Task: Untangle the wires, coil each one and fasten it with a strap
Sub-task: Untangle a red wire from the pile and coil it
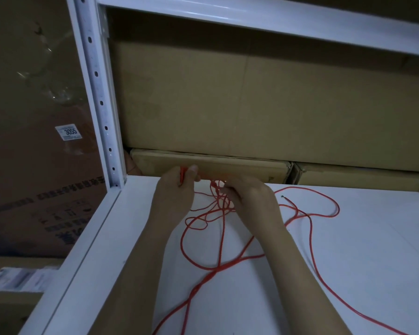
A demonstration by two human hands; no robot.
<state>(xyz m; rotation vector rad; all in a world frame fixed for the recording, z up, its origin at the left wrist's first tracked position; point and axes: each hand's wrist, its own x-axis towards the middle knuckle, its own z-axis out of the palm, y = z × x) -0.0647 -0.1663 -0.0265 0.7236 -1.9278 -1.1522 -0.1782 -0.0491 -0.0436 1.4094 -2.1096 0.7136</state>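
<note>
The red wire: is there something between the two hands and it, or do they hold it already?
Nothing visible stands between. The left hand pinches one part of the red wire, and the right hand grips the tangle beside it. The rest lies loose on the white shelf.

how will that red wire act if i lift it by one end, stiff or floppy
Probably floppy: the red wire lies in loose, irregular loops on the white shelf. It is thin, so likely light. Strands cross near both hands, so lifting may drag the snarl along.
</note>
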